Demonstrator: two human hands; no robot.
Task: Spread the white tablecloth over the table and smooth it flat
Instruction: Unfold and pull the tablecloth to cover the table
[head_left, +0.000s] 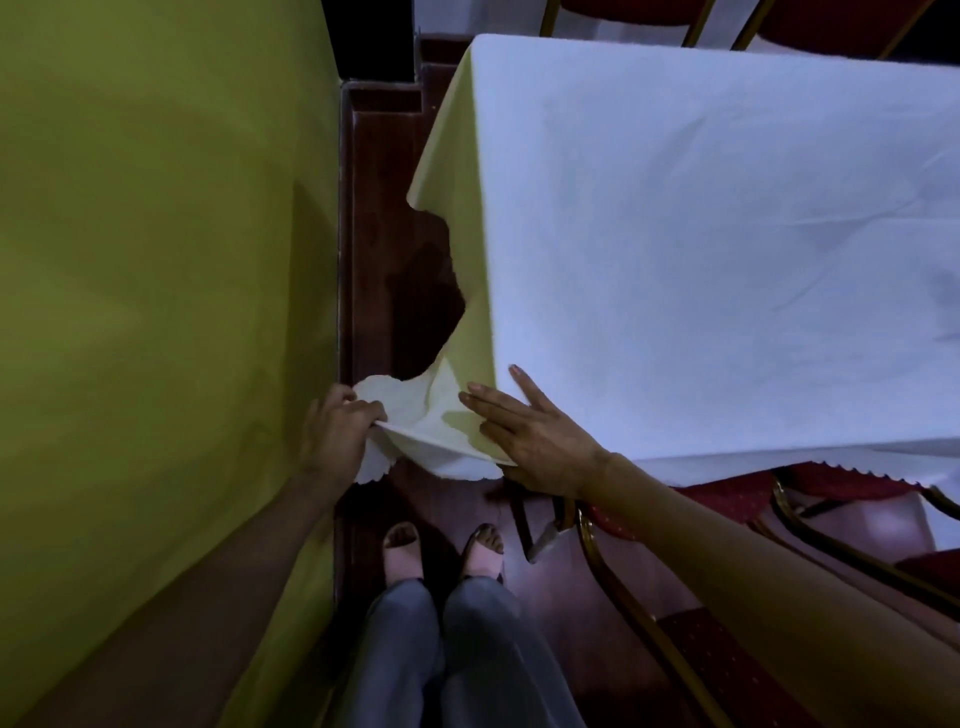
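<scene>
Dark reddish wood floor (384, 249) runs in a narrow aisle between a yellow-green wall (156, 260) on our left and the table on our right, and we stand in that aisle looking down. Over the table lies the white tablecloth (727, 234), its top mostly flat with a few faint creases, its left side hanging down toward the floor and its near edge draping off with a scalloped hem. At the near left corner the cloth is bunched and pulled out toward the wall. Our left hand (337, 431) grips that loose corner, fingers curled round a fold of the fabric. Our right hand (524, 431) rests flat at the table's corner, fingers straight and spread, pressing the cloth where it turns over the edge. Below the hands we see our two feet (441, 551) in open sandals and grey trouser legs (457, 654). Red-cushioned chairs with gold-coloured frames (727, 519) stand tucked beside the table at lower right, and more of them (810, 21) show beyond its far edge.
</scene>
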